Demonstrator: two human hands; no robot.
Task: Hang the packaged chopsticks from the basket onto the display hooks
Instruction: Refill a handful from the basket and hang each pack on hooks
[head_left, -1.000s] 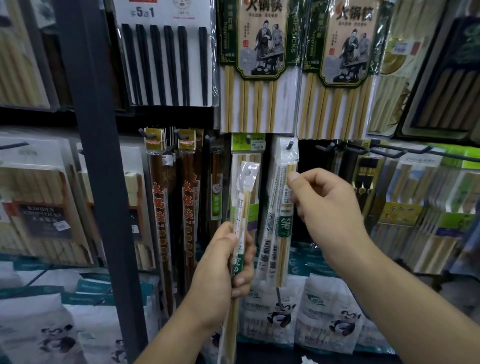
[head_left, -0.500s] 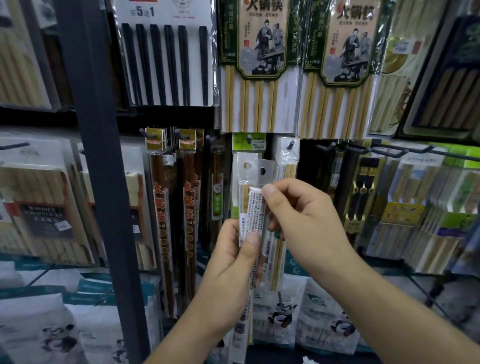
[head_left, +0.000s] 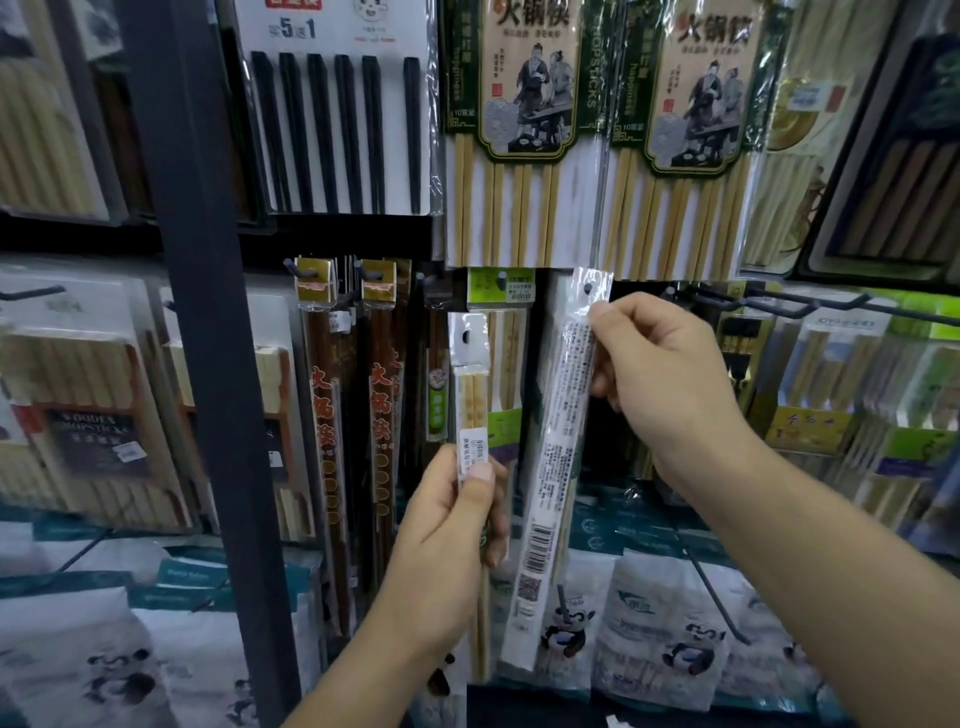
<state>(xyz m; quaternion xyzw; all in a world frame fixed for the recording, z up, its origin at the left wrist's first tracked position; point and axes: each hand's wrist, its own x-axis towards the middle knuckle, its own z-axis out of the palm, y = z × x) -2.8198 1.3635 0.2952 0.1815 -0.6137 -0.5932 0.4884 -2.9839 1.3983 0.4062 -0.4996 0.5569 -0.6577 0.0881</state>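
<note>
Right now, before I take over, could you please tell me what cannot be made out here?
Head view:
Basket: outside the frame, so remaining stock is unknown.
Tilted packet pinched by the right hand: its glossy header covers the hook, so whether it is threaded is unclear.
Its label print: too small and blurred.
Upright packet gripped by the left hand: fingers hide its middle.

On my feed the left hand (head_left: 447, 530) and right hand (head_left: 670, 384) are bare, both forearms (head_left: 831, 561) uncovered to the frame edge, the thumbnail (head_left: 480, 472) short and plain.
</note>
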